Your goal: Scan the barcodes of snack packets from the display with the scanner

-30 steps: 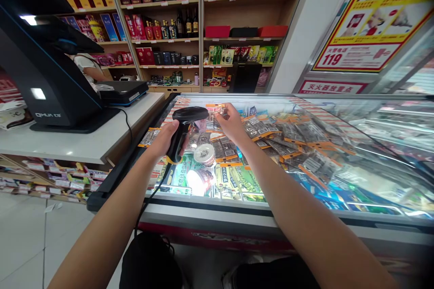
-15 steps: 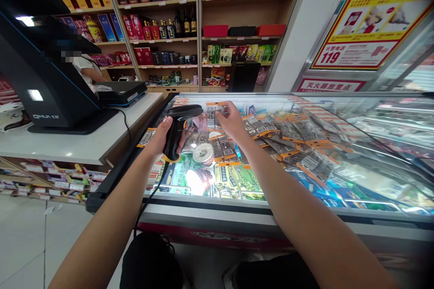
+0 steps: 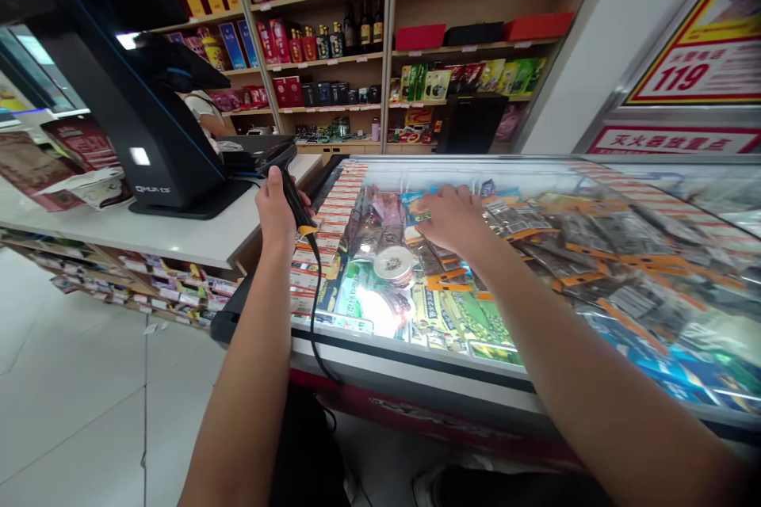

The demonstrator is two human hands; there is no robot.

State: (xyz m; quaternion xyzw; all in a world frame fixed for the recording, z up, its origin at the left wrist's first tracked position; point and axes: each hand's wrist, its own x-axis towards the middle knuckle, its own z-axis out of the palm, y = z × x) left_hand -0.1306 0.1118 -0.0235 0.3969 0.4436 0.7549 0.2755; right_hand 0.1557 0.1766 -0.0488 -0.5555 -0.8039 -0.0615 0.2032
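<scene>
My left hand [image 3: 278, 210] is closed around the handle of a black barcode scanner [image 3: 296, 202], whose cable hangs down over the freezer's front edge. The scanner's head points away, toward the counter. My right hand [image 3: 453, 218] reaches palm down over the chest freezer's glass top [image 3: 380, 170], its fingers slightly bent and apart; the fingertips are partly hidden and blurred. Near it are dark packets with orange edges [image 3: 449, 279]. More such packets [image 3: 586, 242] lie in a loose spread to the right. Under the glass are a round tub [image 3: 393, 263] and green bags [image 3: 476, 317].
To the left stands a white counter [image 3: 178, 245] with a black checkout terminal [image 3: 172, 127] and a flat black device [image 3: 258, 152]. Behind it, part of a person [image 3: 205, 112] shows. Shelves [image 3: 333, 63] of boxes and bottles line the back wall; a red-and-white sign [image 3: 678, 141] hangs at right.
The view has turned left. The packet my right hand held up has left its fingers, and that hand now lies over the glass. My left hand has turned the scanner toward the counter.
</scene>
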